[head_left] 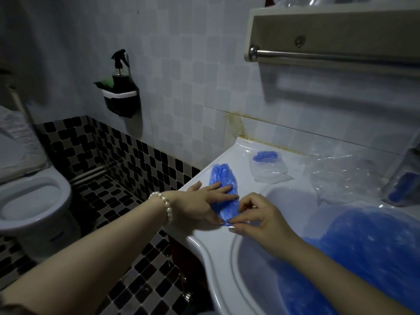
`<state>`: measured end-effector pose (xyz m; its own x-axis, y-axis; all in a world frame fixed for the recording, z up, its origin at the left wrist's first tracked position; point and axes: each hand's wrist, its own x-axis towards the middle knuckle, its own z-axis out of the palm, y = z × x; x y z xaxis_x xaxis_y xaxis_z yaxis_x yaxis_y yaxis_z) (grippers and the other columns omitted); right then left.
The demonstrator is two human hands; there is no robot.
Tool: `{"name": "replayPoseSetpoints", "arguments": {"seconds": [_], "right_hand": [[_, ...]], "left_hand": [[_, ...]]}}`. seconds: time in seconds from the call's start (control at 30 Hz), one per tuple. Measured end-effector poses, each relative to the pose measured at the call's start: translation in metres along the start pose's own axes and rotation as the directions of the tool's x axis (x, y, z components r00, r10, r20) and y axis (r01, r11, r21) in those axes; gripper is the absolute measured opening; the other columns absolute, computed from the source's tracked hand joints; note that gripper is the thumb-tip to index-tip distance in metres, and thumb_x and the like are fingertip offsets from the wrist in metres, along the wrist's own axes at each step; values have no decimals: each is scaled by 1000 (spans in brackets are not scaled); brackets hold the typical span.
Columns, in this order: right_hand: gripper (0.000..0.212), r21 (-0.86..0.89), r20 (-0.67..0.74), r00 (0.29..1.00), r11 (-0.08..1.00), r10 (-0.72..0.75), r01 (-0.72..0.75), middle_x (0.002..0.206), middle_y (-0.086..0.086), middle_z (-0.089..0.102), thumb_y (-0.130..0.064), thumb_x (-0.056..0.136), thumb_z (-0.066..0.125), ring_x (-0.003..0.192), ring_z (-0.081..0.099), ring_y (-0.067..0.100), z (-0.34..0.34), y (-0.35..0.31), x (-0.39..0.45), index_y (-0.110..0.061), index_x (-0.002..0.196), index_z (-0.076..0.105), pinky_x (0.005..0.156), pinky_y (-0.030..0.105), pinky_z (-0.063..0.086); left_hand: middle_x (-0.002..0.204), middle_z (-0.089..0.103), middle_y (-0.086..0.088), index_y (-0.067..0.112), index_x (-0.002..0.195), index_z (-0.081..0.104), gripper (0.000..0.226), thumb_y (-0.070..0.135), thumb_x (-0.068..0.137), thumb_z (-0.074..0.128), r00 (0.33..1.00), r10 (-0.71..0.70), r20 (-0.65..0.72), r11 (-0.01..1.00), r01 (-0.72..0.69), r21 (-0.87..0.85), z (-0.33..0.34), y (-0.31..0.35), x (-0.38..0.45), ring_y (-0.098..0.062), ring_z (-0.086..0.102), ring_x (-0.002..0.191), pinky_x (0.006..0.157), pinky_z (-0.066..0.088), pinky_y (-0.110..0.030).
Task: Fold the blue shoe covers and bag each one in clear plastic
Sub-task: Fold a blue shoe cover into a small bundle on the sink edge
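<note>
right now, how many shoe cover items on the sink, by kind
Loose shoe cover being folded: 1
Bagged shoe cover, flat on the counter: 1
Bagged shoe cover, leaning at right: 1
Heap of unfolded blue covers in the basin: 1, individual covers cannot be counted
Total: 4

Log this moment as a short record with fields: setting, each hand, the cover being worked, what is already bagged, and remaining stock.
setting: bathroom, white sink counter beside a toilet
left hand: flat, straight fingers pressing the blue shoe cover onto the counter
right hand: pinching the cover's near end
shoe cover state: lying flat on the counter, not yet bagged
bagged cover: one, in clear plastic, farther back on the counter
remaining stock: blue pile in the basin
spare clear bags: crumpled heap right of the bagged cover
</note>
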<state>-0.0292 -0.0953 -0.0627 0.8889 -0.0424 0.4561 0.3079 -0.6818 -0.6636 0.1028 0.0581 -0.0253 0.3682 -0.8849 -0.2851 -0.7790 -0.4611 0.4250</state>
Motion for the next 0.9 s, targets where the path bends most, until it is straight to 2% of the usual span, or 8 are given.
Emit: {"name": "replayPoseSetpoints", "arguments": {"seconds": [0.13, 0.2, 0.27, 0.37, 0.5, 0.6, 0.77, 0.9], "right_hand": [[22, -204, -128, 992, 978, 17, -43, 81, -18, 42, -33, 77, 59, 84, 42, 7, 15, -6, 3, -15, 71, 70, 77, 12, 33], [21, -279, -111, 978, 939, 176, -201, 87, -13, 45, -34, 85, 52, 92, 42, 15, 19, -13, 6, -25, 68, 61, 81, 24, 31], [27, -374, -39, 927, 855, 374, -360, 104, -5, 50, -29, 94, 48, 107, 40, 18, 19, -20, 10, -34, 67, 49, 86, 28, 28], [34, -411, -29, 904, 820, 426, -399, 111, -2, 51, -30, 96, 45, 113, 38, 19, 18, -24, 14, -33, 62, 44, 84, 28, 26], [30, -167, -83, 929, 914, 361, -370, 85, -7, 55, -27, 85, 64, 88, 53, 15, 15, -19, 12, -34, 59, 49, 81, 33, 38], [14, 27, -160, 979, 992, 128, -125, 82, -9, 51, -24, 70, 71, 74, 54, 5, 8, -6, 2, -34, 72, 62, 73, 19, 45], [11, -251, -81, 967, 944, -243, 216, 84, 1, 54, -21, 76, 63, 82, 49, 11, 1, 7, -2, -18, 78, 73, 74, 19, 41], [16, -93, -72, 996, 994, -60, 53, 88, -10, 51, -37, 70, 72, 89, 48, 6, 5, 5, 1, -24, 78, 71, 78, 22, 45]], "left_hand": [[156, 5, 22, 41, 145, 26, 61, 26, 93, 53, 1000, -5, 1, 994, 5, -113, -3, 4, -1, 1, -9, 142, 114, -17, -40], [155, 8, 23, 39, 145, 30, 54, 25, 95, 47, 1000, -18, 0, 983, 18, -180, -4, 8, -1, 1, -7, 143, 114, -16, -42], [155, 5, 23, 42, 144, 27, 53, 29, 96, 47, 1000, -22, -13, 994, 20, -106, -2, 9, -1, 1, -8, 142, 114, -15, -41], [155, 0, 25, 46, 144, 21, 55, 31, 97, 46, 999, -17, -34, 1000, 17, 13, 2, 6, 0, 1, -10, 142, 115, -14, -40], [155, -3, 25, 47, 145, 16, 58, 36, 97, 47, 999, 2, -42, 997, 1, 73, 3, 2, 0, -1, -12, 142, 114, -13, -41], [155, -2, 25, 47, 145, 16, 58, 38, 96, 48, 998, 11, -56, 997, -6, 83, 4, 2, 0, -1, -11, 143, 115, -12, -41], [155, -1, 25, 47, 144, 17, 58, 39, 96, 49, 998, 14, -67, 997, -8, 80, 4, 1, 1, 0, -10, 143, 114, -11, -40], [155, -1, 25, 47, 145, 17, 58, 39, 96, 48, 998, 13, -65, 997, -8, 76, 4, 0, 1, 1, -10, 142, 114, -12, -39]]}}
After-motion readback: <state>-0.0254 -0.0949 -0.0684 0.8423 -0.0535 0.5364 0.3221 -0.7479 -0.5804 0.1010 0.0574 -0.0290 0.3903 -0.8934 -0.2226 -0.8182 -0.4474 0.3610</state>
